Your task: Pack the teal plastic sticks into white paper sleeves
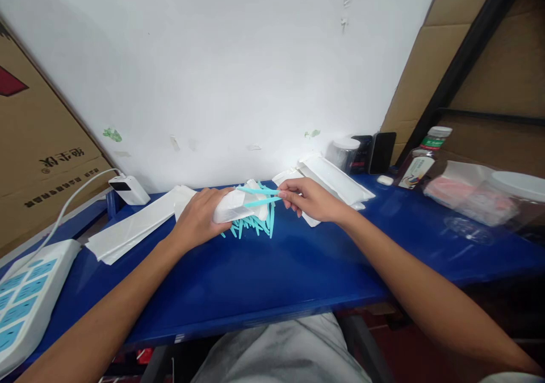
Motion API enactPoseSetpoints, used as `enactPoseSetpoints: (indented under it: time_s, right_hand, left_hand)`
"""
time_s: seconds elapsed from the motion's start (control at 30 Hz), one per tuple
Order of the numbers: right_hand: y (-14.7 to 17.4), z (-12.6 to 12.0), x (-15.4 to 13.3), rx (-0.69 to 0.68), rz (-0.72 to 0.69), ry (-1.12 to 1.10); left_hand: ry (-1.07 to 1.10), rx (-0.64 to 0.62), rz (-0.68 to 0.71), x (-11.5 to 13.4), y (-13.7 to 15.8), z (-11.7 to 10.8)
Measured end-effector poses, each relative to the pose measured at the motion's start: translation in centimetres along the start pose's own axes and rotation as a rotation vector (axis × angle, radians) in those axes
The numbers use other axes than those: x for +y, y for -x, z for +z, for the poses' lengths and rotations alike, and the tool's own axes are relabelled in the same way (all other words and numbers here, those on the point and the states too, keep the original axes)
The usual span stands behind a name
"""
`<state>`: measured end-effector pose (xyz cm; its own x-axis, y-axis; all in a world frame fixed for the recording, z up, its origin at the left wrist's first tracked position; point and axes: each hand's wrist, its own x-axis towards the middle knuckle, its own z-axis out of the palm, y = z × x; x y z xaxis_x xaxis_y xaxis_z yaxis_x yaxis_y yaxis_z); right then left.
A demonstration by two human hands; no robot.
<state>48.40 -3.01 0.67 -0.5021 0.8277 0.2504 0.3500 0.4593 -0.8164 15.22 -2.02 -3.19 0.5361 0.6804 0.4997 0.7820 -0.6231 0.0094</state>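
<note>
The pile of turquoise sticks lies on the blue table, and both hands meet just above it. The left hand, at the pile's left edge, is closed around a small white bag that overhangs the pile. The right hand, above and right of the pile, pinches two turquoise strips between thumb and fingers; their far ends reach the bag, though whether they are inside it I cannot tell. Flat white sleeves lie left of the pile, white pouches to its right, and a brown bottle stands farther right of it.
</note>
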Motion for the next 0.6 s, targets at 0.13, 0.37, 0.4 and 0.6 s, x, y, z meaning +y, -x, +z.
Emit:
enactPoseSetpoints:
  time_s: [0.13, 0.37, 0.4, 0.6]
  right_hand:
    - [0.1, -0.2, 0.3, 0.086, -0.024, 0.094]
    - [0.1, -0.7, 0.3, 0.113, 0.017, 0.19]
    - [0.1, -0.5, 0.2, 0.111, 0.015, 0.184]
    - [0.1, 2.3, -0.4, 0.164, -0.164, 0.162]
  left_hand:
    - [-0.021, 0.019, -0.063, -0.2, 0.0, -0.1]
    - [-0.11, 0.034, -0.125, -0.5, -0.1, -0.5]
    - [-0.109, 0.027, -0.092, -0.4, -0.1, -0.4]
    - [-0.121, 0.014, 0.013, 1.2, 0.0, 0.4]
